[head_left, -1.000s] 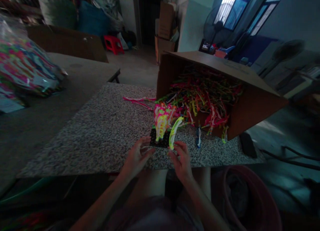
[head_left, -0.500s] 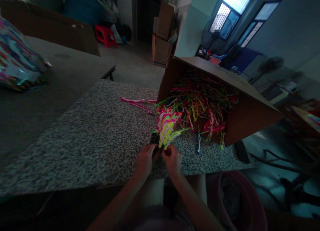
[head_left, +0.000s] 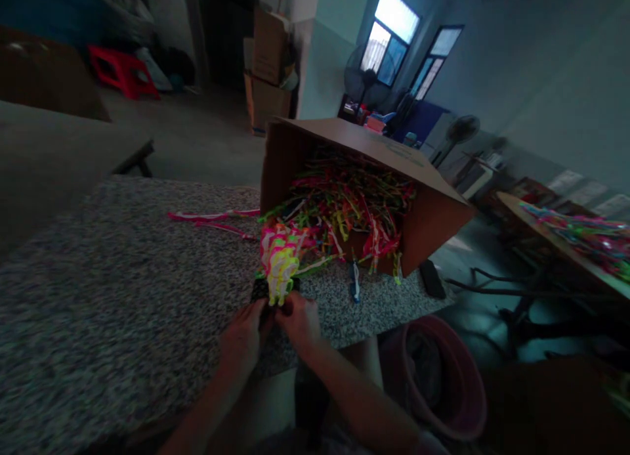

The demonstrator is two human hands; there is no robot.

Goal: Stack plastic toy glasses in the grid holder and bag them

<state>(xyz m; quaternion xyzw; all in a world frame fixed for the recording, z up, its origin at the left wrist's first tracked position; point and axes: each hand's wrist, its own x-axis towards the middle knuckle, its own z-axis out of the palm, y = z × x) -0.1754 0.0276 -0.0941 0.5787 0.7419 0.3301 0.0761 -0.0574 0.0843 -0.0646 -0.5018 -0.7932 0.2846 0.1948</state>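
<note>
A bundle of floppy, wavy-edged strips in yellow, pink and white lies on the speckled stone tabletop, fanned over a dark block-like piece. At its near end my left hand is closed, thumb and fingertips pinched against the yellow tips. Opposite it my right hand pinches those tips from the right, fingers curled. The exact grip is hidden beneath the fingers. Just beyond, a cardboard box lies on its side, its mouth spilling a tangle of similar colourful strips.
Pink strips lie left of the box; a blue-and-white one lies in front. A black flat object rests by the table's right end. Below stands a pink bucket. A red stool is on the floor behind.
The view has swung right, so everything sits further left. The loose yellow strip that stuck out rightward now lies in line with the bundle. Both hands stay at its near end.
</note>
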